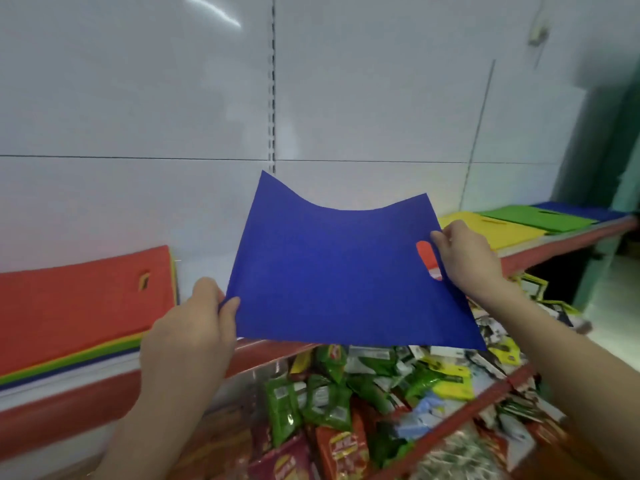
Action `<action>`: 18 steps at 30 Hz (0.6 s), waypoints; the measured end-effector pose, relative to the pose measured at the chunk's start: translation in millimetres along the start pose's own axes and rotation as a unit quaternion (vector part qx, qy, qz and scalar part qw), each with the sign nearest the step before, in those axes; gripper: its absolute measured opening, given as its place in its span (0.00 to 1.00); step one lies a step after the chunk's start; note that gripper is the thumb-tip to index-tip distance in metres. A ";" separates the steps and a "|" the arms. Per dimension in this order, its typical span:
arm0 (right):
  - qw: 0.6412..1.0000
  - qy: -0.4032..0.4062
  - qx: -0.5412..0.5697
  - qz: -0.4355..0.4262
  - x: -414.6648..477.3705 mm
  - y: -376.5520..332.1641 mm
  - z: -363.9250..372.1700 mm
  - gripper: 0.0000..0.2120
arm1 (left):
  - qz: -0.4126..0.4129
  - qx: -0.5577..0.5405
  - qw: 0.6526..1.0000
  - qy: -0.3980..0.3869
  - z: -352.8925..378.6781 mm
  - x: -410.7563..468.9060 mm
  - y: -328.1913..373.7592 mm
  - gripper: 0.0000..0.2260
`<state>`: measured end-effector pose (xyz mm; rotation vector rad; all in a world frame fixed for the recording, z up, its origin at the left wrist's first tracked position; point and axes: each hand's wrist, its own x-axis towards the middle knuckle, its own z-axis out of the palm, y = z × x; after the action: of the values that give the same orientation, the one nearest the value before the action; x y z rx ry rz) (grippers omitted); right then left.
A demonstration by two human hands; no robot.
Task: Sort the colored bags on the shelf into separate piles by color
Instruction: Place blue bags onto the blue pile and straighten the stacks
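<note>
A flat blue bag hangs in the air above the shelf, sagging in the middle. My left hand pinches its near left corner. My right hand grips its right edge beside the cut-out handle, where red shows through the hole. A mixed stack of bags with a red one on top lies on the shelf at the left, with yellow, green and blue edges showing below. Far right on the shelf lie separate yellow, green and blue piles.
The shelf has a red front edge and a white back panel. Below it, a lower shelf is crowded with several green, red and yellow snack packets. A green wall stands at the far right.
</note>
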<state>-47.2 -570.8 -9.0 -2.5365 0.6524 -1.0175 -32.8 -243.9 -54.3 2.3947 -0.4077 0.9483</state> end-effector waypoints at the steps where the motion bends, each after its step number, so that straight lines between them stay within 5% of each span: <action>1: 1.000 0.006 -0.010 0.008 4.3 23.4 -9.7 0.17 | -0.001 0.002 1.000 -0.016 14.9 -0.8 20.8 0.12; 18: 0.963 0.086 -0.118 0.225 42.4 346.3 -135.0 0.17 | 0.135 -0.093 0.972 -0.169 218.6 4.4 317.2 0.10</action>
<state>-216.5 -901.8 -50.5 -2.3298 1.3992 -1.0440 -54.7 -628.2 -70.9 2.3630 -0.9284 0.5752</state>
